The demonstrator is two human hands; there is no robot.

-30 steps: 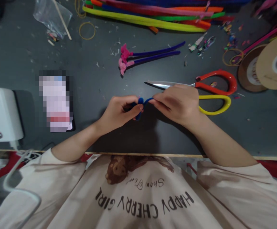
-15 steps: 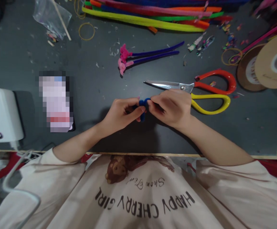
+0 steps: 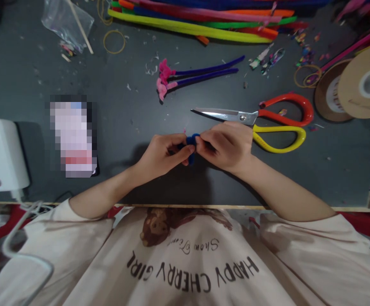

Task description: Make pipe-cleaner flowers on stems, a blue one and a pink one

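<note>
Between my hands is a short, bent blue pipe cleaner (image 3: 191, 140), partly hidden by the fingers. My left hand (image 3: 166, 154) pinches it between thumb and fingers, and a bit of blue sticks out below the thumb. From the other side, my right hand (image 3: 225, 145) grips its upper end with curled fingers. Scissors (image 3: 225, 114) with one red and one yellow handle lie just beyond my right hand, blades pointing left. Farther up the table are two pipe-cleaner flowers (image 3: 166, 80) with pink heads and dark purple stems.
A bundle of coloured pipe cleaners (image 3: 188, 27) lies along the back. Ribbon spools (image 3: 354, 95) sit at the right. On the left are a phone (image 3: 73, 136), a white power bank (image 3: 3, 155) with a cable, a plastic bag (image 3: 65, 21) and a rubber band (image 3: 114, 41).
The right hand has drawn slightly closer to the left, and the blue loop between them looks tighter. The whole view has shifted a little; the things on the table lie as before.
</note>
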